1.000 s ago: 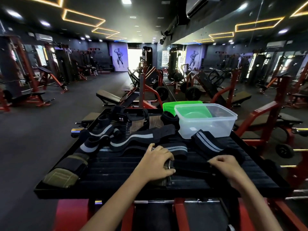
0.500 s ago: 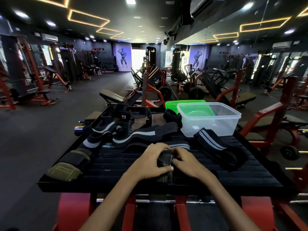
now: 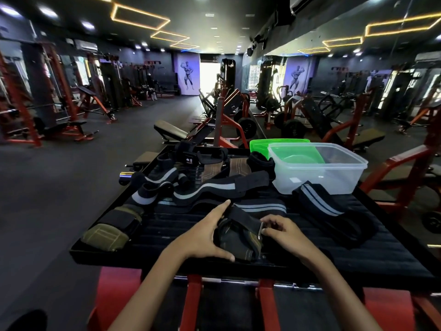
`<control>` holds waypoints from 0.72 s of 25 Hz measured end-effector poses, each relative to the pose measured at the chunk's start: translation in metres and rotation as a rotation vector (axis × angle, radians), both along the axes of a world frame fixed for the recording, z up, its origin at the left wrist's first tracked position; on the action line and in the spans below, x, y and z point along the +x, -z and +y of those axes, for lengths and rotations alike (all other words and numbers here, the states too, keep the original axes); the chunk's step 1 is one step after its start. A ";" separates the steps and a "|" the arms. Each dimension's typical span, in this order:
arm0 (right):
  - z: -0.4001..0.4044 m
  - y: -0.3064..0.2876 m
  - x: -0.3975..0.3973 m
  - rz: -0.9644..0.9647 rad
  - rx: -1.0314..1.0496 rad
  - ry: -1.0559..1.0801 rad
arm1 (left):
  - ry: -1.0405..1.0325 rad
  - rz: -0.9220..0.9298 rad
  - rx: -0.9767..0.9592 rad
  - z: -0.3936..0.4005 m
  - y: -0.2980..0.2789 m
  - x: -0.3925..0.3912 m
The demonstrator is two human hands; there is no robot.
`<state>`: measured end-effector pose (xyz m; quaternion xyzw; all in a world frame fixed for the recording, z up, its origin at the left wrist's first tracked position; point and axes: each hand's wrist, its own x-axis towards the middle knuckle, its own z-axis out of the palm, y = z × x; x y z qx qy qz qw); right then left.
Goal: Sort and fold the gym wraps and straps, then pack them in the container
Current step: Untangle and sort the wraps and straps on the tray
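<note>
A black and olive strap with a metal buckle lies folded at the near edge of the black ribbed platform. My left hand cups its left side, forefinger stretched out and thumb along the bottom. My right hand pinches the strap at the buckle. Behind it lie several black wraps with grey stripes, and another striped wrap lies to the right. An olive strap sits at the platform's left corner. The clear plastic container stands empty at the back right.
A green lid lies behind the container. Brown leather grips and black wrist straps are piled at the platform's far side. Red machine frames stand to the right and below. Benches and weight machines fill the dark gym floor beyond.
My right hand came in from the right to the strap's buckle, folding the strap over. My left hand shifted from pressing on top to cupping the strap's left side.
</note>
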<state>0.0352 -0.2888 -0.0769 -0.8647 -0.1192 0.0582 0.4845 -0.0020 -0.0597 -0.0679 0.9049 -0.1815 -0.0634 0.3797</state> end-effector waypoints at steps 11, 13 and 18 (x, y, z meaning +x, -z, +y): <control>-0.001 -0.008 -0.007 -0.014 0.022 -0.055 | 0.006 -0.172 -0.055 0.004 -0.005 0.014; 0.001 -0.007 -0.008 -0.022 0.023 -0.039 | -0.001 -0.221 -0.076 0.002 -0.002 0.012; 0.006 -0.008 -0.011 -0.157 -0.097 0.099 | 0.006 -0.148 -0.024 0.000 -0.005 0.004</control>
